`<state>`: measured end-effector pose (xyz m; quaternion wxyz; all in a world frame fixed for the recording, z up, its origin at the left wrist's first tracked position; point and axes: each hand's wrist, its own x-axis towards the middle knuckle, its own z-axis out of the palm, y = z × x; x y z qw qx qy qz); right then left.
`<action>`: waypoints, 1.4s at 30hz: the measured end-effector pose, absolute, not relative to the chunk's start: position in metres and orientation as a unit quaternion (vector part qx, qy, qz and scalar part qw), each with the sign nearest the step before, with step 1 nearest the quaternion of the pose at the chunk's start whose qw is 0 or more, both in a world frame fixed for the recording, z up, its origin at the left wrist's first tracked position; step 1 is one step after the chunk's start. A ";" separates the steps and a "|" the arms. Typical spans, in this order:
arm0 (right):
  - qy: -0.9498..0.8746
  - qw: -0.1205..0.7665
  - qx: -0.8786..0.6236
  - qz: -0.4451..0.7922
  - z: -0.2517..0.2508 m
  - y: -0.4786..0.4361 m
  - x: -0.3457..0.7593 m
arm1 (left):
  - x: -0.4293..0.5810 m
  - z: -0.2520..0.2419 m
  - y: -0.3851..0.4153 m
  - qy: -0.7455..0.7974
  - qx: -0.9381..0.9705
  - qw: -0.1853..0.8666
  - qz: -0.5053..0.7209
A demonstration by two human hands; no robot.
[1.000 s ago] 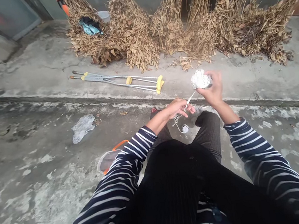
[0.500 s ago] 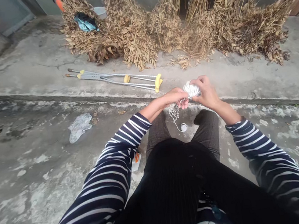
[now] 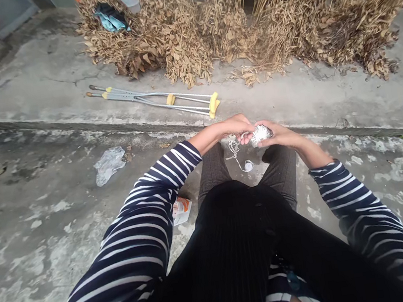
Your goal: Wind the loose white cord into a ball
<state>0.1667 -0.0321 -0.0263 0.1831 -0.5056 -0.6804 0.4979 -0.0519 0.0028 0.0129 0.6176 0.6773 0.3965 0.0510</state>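
A ball of white string (image 3: pixel 260 134) sits between both of my hands, just above my knees. My right hand (image 3: pixel 277 134) is wrapped round the ball from the right. My left hand (image 3: pixel 234 127) is closed in a pinch on the strand at the ball's left side. Loose white string (image 3: pixel 234 152) hangs from my left hand down to a small white spool (image 3: pixel 248 166) on the concrete between my legs. Both sleeves are navy with white stripes.
A pair of metal crutches (image 3: pixel 157 100) with yellow pads lies on the raised concrete step ahead. Dried leafy branches (image 3: pixel 236 26) are piled against the far wall. A crumpled plastic bag (image 3: pixel 108 163) lies left; an orange and white packet (image 3: pixel 182 209) is beside my left leg.
My right hand has brought the string ball down and to the left until it meets my left hand. The view has tilted slightly downward.
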 end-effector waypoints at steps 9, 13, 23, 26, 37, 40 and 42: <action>-0.753 0.056 -0.589 0.287 -0.027 -0.026 0.165 | -0.063 -0.011 0.037 0.341 0.709 0.617 -0.029; -0.748 -0.006 -0.628 0.217 -0.018 -0.017 0.173 | -0.070 -0.016 0.037 0.323 0.732 0.594 -0.085; -0.718 0.019 -0.629 0.297 0.006 -0.020 0.190 | -0.113 -0.024 0.058 0.434 0.770 0.464 0.061; -0.651 0.053 -0.605 0.456 0.015 -0.025 0.182 | -0.095 -0.026 0.054 0.459 0.784 0.361 0.211; -0.491 0.140 -0.602 0.613 0.002 -0.032 0.186 | -0.039 -0.065 -0.025 0.379 0.597 0.642 0.296; -0.513 0.114 -0.605 0.598 -0.002 -0.032 0.188 | -0.048 -0.058 -0.022 0.416 0.638 0.597 0.251; -0.545 0.083 -0.617 0.562 -0.003 -0.030 0.187 | -0.056 -0.046 -0.017 0.424 0.692 0.542 0.217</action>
